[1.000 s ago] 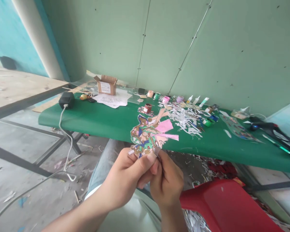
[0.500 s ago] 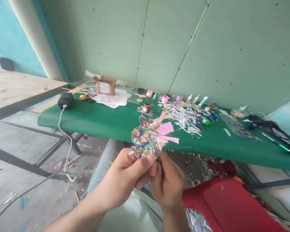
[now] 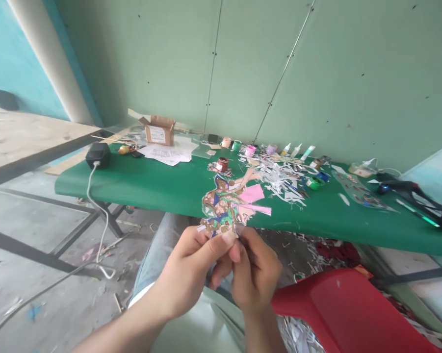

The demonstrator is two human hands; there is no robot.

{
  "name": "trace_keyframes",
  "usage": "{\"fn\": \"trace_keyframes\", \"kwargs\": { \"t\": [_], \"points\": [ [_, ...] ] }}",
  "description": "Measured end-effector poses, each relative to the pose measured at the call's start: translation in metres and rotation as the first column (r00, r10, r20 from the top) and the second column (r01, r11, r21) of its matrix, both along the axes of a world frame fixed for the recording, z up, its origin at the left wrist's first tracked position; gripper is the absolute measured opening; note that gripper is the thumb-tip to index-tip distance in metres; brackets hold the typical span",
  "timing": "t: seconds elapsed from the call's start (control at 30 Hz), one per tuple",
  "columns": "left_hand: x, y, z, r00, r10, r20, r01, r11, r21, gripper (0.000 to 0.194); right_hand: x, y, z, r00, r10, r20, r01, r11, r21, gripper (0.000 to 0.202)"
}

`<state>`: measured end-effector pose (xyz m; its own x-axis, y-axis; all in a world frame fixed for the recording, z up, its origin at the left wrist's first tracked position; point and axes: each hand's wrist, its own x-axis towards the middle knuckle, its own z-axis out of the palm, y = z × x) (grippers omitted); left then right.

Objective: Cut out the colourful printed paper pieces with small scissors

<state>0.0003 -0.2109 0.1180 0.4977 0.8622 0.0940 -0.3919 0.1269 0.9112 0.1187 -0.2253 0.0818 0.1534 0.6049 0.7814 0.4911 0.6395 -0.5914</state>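
Between my hands, in front of the table edge, is a painted paper cutout [image 3: 222, 206] with brown, blue, green and pink patches. Pink paper strips stick out from its right side. My left hand [image 3: 195, 264] pinches its lower edge, thumb on top. My right hand [image 3: 255, 269] is closed at the cutout's lower right corner, its fingertips meeting those of my left hand. Its fingers partly hide the paper there.
A green-covered table [image 3: 162, 189] carries a small cardboard box [image 3: 160, 133], printed sheets [image 3: 169, 153], paint jars such as a brown-red one [image 3: 222, 165], and a heap of white paper scraps [image 3: 281, 176]. A black adapter [image 3: 97, 155] sits at left. A red chair [image 3: 346, 309] stands at right.
The view has shifted very slightly. Both hands keep the cutout in nearly the same place, with only a tiny shift of the fingers.
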Motion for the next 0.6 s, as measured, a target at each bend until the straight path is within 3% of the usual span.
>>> {"fn": "trace_keyframes", "kwargs": {
  "t": [0.17,0.3,0.43,0.5,0.6],
  "points": [
    [0.005,0.005,-0.006,0.987,0.145,-0.066,-0.142,0.988,0.055,0.040,0.003,0.006,0.003,0.979,0.061,-0.197,-0.077,0.994,-0.076,0.017],
    [0.008,0.006,-0.008,0.960,0.134,-0.248,-0.094,0.982,0.166,0.044,0.005,0.017,0.006,0.905,0.118,-0.408,-0.206,0.962,-0.178,0.032],
    [-0.002,0.011,-0.003,0.831,0.238,-0.503,-0.044,0.929,0.366,0.036,0.010,0.020,0.007,0.893,0.070,-0.445,-0.179,0.962,-0.208,0.034],
    [-0.009,0.014,0.000,0.790,0.286,-0.543,-0.023,0.898,0.440,0.028,0.014,0.020,0.007,0.903,0.063,-0.425,-0.167,0.963,-0.212,0.034],
    [-0.011,0.018,0.002,0.874,0.217,-0.436,-0.030,0.917,0.397,0.026,0.017,0.017,0.007,0.915,0.149,-0.374,-0.250,0.938,-0.239,0.032]
  ]
}}
